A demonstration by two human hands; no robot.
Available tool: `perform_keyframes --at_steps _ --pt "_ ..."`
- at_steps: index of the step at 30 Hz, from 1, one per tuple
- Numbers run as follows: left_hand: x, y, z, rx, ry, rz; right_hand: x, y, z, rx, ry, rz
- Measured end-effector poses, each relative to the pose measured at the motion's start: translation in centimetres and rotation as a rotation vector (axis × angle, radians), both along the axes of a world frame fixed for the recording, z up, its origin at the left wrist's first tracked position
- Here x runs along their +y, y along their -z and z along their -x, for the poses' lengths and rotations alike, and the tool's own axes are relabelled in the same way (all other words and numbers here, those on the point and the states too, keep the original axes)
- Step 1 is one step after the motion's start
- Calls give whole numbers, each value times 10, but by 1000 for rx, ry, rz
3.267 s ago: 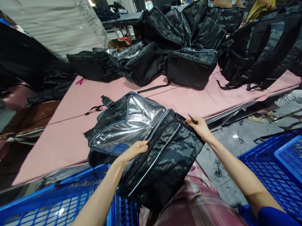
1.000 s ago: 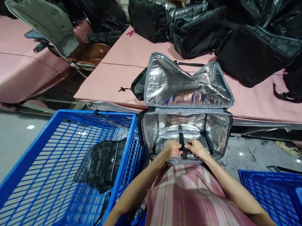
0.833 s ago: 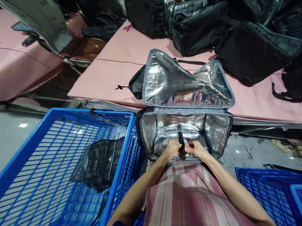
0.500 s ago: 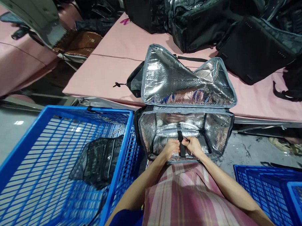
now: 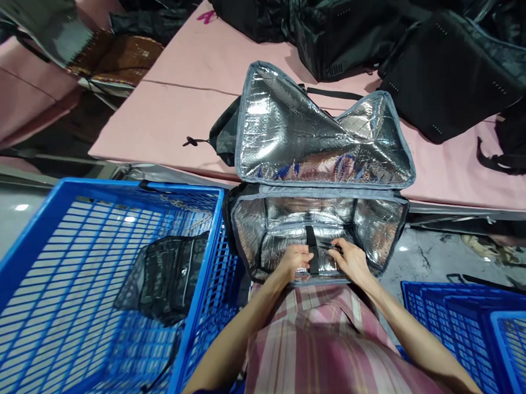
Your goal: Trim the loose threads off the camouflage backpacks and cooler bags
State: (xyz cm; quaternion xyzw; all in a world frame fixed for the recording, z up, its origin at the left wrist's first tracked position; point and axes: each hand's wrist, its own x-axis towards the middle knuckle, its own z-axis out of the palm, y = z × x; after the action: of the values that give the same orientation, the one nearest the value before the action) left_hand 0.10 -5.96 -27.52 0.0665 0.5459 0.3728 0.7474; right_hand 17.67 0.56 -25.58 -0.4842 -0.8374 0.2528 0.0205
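Observation:
An open insulated bag [image 5: 377,221] with silver foil lining rests against my lap, its lid [image 5: 312,137] flipped back onto the pink table. Both my hands are inside it at the near wall. My left hand [image 5: 297,259] is closed, pinching beside a black strap [image 5: 311,241] that runs up the lining. My right hand [image 5: 353,261] is closed round a small dark pointed tool [image 5: 330,247], its tip aimed at the strap.
A large blue crate [image 5: 51,241] at my left holds a black bag [image 5: 171,282]. A second blue crate [image 5: 477,321] stands at the right. Several black bags [image 5: 449,78] lie at the back of the pink table [image 5: 168,120]. Grey floor shows at the right.
Three seconds ago I held the camouflage bag by its outside; now it stands open with both hands inside. In the last second my right hand edged right and the tool tip turned toward the strap.

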Motion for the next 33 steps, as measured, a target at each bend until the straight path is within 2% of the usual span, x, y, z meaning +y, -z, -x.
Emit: perform_keyframes --at_steps 6,12,19,25,33 --pt "2 -3 2 2 6 26 0 3 7 46 -142 -35" --pt "3 0 5 -28 37 62 -2 3 4 85 -208 -126" --pt "2 2 5 -30 71 75 -1 12 10 42 -165 -140" --pt "3 1 6 -23 76 79 3 6 5 30 -97 -120" --pt "3 -8 4 21 73 86 -2 6 9 26 -154 -124"
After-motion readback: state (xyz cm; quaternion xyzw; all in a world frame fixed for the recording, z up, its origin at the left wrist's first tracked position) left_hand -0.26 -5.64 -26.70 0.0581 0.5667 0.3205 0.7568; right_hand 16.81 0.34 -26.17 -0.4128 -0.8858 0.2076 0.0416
